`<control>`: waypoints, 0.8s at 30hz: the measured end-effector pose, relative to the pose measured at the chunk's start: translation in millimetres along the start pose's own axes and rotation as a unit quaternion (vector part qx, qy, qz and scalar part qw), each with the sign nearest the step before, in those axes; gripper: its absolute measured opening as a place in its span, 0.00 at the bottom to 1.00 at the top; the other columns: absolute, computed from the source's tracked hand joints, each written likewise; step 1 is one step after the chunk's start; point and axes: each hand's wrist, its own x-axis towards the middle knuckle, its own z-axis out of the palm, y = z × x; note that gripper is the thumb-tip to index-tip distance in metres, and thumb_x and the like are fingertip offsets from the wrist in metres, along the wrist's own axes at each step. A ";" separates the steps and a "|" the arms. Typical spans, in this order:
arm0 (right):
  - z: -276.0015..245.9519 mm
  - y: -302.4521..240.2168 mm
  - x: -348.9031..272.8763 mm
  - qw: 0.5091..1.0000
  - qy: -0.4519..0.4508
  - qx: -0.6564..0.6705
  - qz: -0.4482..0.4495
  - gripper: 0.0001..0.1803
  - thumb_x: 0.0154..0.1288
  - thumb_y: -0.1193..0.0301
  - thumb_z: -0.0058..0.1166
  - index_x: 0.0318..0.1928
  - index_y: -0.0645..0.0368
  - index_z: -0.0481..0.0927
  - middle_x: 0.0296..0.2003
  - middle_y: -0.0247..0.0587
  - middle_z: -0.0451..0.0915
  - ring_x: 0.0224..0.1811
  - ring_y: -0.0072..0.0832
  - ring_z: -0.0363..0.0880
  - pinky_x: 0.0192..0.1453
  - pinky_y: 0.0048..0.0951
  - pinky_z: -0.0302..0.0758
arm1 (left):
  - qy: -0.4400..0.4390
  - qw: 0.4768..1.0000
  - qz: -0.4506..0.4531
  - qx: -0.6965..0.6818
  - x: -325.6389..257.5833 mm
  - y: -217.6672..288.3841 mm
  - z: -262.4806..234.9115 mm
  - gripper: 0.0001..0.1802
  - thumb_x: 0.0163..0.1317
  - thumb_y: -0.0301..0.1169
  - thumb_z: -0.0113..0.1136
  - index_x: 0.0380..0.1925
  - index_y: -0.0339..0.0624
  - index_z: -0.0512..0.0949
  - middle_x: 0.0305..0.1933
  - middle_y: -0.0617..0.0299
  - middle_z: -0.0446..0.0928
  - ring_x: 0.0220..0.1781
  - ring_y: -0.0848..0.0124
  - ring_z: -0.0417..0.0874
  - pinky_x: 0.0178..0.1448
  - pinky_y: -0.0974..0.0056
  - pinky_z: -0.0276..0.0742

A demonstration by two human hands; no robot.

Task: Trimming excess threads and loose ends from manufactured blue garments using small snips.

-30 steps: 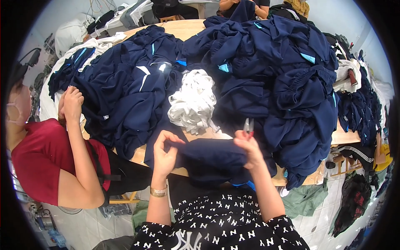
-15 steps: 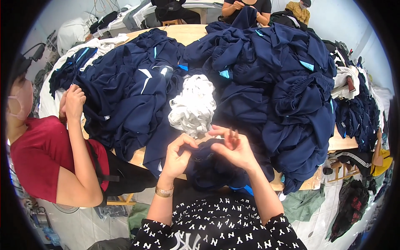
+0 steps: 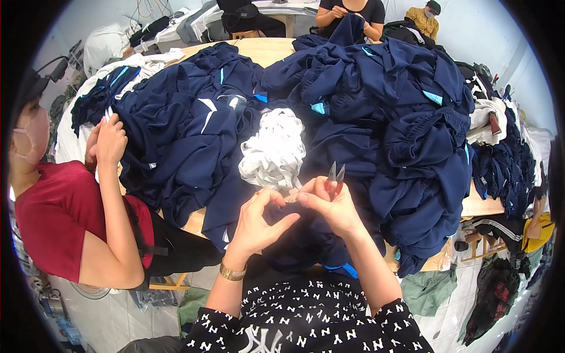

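If the right hand (image 3: 333, 209) tips, red-handled thread snips (image 3: 336, 187) in its curled fingers could nick the white strip bundle (image 3: 273, 150) just beyond or navy garment (image 3: 303, 235) below; the left hand (image 3: 253, 222) gapes, seemingly empty.

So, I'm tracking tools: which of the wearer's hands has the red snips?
The right hand: the red snips jut up from it, while the left hand stands open and shows no tool.
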 end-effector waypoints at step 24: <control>-9.0 9.4 -18.7 0.956 0.021 -0.283 -0.072 0.20 0.66 0.57 0.53 0.30 0.62 0.66 0.19 0.38 0.65 0.21 0.23 0.62 0.27 0.27 0.64 | 0.107 0.990 0.079 0.043 -5.8 -27.3 -5.3 0.02 0.58 0.21 0.61 0.29 0.33 0.78 0.24 0.59 0.77 0.23 0.75 0.75 0.29 0.73 0.68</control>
